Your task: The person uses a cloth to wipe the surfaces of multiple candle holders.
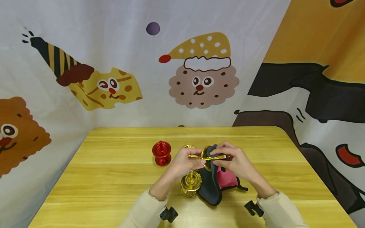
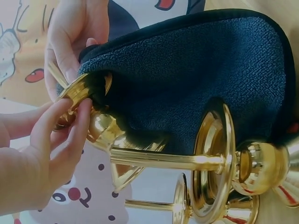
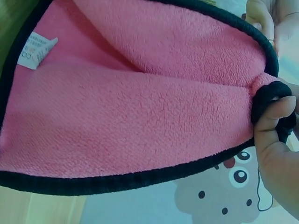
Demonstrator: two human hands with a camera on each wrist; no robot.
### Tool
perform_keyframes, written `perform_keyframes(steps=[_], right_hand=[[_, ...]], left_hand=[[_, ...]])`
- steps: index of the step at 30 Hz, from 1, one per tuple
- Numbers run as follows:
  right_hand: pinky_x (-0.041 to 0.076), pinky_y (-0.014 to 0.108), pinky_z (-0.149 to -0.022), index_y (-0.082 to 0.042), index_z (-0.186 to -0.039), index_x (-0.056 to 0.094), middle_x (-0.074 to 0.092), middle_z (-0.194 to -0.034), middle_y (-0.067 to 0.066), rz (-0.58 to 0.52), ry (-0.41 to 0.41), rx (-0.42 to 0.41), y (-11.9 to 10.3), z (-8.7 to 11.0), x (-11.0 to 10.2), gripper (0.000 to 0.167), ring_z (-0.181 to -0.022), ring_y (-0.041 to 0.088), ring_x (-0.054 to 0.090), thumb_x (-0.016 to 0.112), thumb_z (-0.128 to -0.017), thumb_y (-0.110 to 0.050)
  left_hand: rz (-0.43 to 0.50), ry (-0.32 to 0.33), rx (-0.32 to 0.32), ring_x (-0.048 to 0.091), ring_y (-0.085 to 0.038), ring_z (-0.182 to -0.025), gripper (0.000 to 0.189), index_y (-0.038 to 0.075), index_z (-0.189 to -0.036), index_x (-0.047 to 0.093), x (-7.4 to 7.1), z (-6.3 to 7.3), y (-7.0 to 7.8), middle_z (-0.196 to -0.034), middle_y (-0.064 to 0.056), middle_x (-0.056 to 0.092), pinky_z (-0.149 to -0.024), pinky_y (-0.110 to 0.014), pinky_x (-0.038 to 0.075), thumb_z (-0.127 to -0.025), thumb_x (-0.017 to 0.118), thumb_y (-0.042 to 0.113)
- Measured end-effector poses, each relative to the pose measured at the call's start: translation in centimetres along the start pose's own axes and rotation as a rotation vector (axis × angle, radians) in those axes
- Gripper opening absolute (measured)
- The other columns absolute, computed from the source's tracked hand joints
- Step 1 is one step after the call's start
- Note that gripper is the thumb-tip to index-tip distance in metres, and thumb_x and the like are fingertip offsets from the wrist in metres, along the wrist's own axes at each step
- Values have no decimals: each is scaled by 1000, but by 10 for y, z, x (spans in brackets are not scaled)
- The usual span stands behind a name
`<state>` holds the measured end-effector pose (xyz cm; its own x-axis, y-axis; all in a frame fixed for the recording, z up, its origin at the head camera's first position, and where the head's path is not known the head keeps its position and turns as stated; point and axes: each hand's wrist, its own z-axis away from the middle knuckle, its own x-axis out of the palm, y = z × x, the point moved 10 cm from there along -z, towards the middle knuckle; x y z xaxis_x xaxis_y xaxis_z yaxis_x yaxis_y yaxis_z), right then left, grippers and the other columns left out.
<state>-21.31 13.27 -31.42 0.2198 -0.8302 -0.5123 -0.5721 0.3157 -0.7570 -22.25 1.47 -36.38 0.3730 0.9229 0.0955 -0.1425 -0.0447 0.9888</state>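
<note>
A shiny gold candlestick [image 1: 207,167] lies sideways between my two hands above the table, its thin spike toward the right. My left hand [image 1: 183,161] pinches it with thumb and fingers; in the left wrist view the fingers are at its gold dish [image 2: 79,93]. My right hand [image 1: 235,160] grips a cloth [image 1: 210,186], dark grey on one face and pink on the other, pressed against the candlestick. In the right wrist view the cloth's pink side [image 3: 140,126], edged in black, hangs down from the thumb and fingers.
Below my left hand stands another gold candlestick [image 1: 191,183], upright, and a further gold one [image 1: 189,146] is partly hidden behind that hand. A red candlestick [image 1: 162,153] stands to their left on the wooden table [image 1: 114,177]. A printed curtain [image 1: 119,41] hangs behind.
</note>
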Motion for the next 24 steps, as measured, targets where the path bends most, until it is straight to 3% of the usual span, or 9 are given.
perform_keyframes(steps=[12, 19, 24], right_hand=[[45, 25, -41, -1, -100, 67, 52, -96, 11, -29, -57, 23, -9, 3, -9, 24, -48, 13, 48, 70, -77, 2], [46, 26, -41, -2, -97, 68, 50, -96, 13, -60, -85, 24, -14, 2, -17, 22, -50, 14, 48, 69, -77, 5], [47, 28, -43, -2, -98, 68, 51, -98, 12, -52, -49, 23, -18, 2, -33, 24, -52, 15, 50, 67, -77, 7]], left_hand=[[-19, 96, -44, 62, -16, -70, 18, -10, -97, 57, -7, -1, 1, -94, -15, 53, -73, -32, 54, -82, 64, -3], [-42, 123, -59, 61, -17, -70, 14, -10, -93, 58, -9, -1, 1, -90, -15, 54, -74, -35, 54, -82, 64, -4], [-55, 113, -28, 60, -16, -68, 12, -9, -92, 57, -13, -1, 3, -84, -12, 55, -73, -34, 55, -83, 63, -4]])
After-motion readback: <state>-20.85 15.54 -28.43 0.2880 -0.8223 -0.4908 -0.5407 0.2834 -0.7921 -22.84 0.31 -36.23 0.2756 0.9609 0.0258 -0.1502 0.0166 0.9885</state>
